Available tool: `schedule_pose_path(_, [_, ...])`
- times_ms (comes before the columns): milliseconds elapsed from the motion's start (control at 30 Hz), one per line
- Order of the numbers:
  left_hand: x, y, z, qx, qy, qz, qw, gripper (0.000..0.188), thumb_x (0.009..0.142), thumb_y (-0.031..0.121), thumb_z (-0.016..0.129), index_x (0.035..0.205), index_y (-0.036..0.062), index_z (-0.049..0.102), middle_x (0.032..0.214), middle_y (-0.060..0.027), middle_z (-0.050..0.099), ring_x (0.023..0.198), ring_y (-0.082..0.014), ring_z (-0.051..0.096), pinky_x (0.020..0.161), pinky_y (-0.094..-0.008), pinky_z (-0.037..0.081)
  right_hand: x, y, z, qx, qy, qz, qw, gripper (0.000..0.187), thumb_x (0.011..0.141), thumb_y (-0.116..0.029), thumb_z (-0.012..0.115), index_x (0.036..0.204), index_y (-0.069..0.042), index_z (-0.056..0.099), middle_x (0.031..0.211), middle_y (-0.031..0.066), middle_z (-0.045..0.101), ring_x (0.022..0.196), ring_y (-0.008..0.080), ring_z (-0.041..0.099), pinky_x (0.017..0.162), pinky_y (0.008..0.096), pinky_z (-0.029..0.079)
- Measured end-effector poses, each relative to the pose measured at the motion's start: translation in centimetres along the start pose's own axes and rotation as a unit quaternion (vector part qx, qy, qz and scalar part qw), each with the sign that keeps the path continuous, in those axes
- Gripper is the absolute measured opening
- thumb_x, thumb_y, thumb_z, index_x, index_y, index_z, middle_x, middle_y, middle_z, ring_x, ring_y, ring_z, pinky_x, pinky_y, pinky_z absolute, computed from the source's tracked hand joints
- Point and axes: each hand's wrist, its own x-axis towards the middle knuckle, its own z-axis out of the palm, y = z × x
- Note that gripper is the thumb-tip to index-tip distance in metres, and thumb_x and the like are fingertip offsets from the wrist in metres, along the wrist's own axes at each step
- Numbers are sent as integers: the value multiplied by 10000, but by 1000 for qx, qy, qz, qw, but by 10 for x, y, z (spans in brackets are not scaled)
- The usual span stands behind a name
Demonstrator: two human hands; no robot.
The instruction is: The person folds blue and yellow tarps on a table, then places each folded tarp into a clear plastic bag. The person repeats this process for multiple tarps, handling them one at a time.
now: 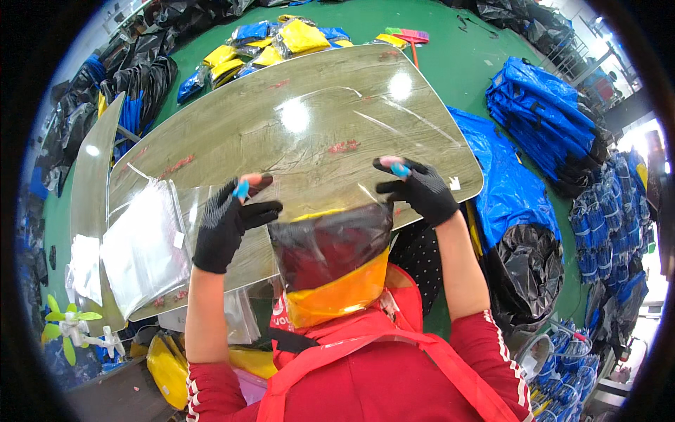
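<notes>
Black and yellow was the flat, soft pack in shiny clear plastic (330, 243), which was just in front of my chest, at the near edge of the table. Its black part was toward the table, with a thin yellow strip showing along the far edge, and its wide yellow part was toward me, before my red apron (408, 302). My left hand in a black knitted glove (228, 225) was beside the far left corner of the pack, with thumb and fingers spread. My right hand in a matching black glove (425, 193) was near the far right corner, its fingers bent but also apart. Neither hand was closed on the pack; whether a fingertip touched a corner, I cannot tell. On each hand a bright blue covering was visible at one finger end.

Under and beyond my hands stretched the glossy wood-grain tabletop with rounded corners (232, 141). On it, to the left of my left hand, lay a stack of clear plastic bags (144, 246). Farther left and nearer to me stood a small white fan with green blades (70, 327). Past the far edge, yellow and blue packs (302, 36) were heaped on the green floor (457, 63), and to the right were folded bundles of blue fabric (538, 119).
</notes>
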Motion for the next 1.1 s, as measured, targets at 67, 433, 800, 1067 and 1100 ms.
schedule_pose_path(67, [-17,-9,-4,162,-44,82,982,332,968,275,519,1031,-23,651,1167,-148,626,1093,-271,620,962,-382,463,-19,-11,8,-103,-89,-82,987,304,919,-218,606,1161,-39,650,1294,132,586,1098,255,623,922,366,489])
schedule_pose_path(433, [-52,9,54,667,-30,353,655,213,878,148,575,1074,130,657,1249,-147,602,1158,-354,560,1021,-461,384,-72,-61,35,-604,34,-311,733,444,681,-100,661,1122,-147,658,1057,126,679,922,334,647,783,401,516])
schedule_pose_path(800, [-61,-17,25,177,14,384,906,690,908,473,501,1443,68,344,1553,-198,189,1436,-403,154,1168,-556,80,73,-22,0,-336,-133,-5,932,532,706,-400,786,1068,-27,669,996,144,686,945,226,647,860,367,504])
schedule_pose_path(1067, [9,53,102,-457,-16,345,819,782,924,508,440,1455,-30,241,1538,-270,143,1434,-423,110,1188,-529,26,59,-48,167,-243,-182,-309,901,265,865,-272,653,1020,-62,615,877,113,660,765,242,663,685,360,533])
schedule_pose_path(1100, [19,51,112,-489,-4,324,810,783,925,511,430,1453,-36,241,1538,-274,140,1433,-426,107,1190,-521,28,29,-26,188,-269,-132,-391,870,270,894,-320,615,993,-69,635,863,151,666,725,286,674,633,390,528])
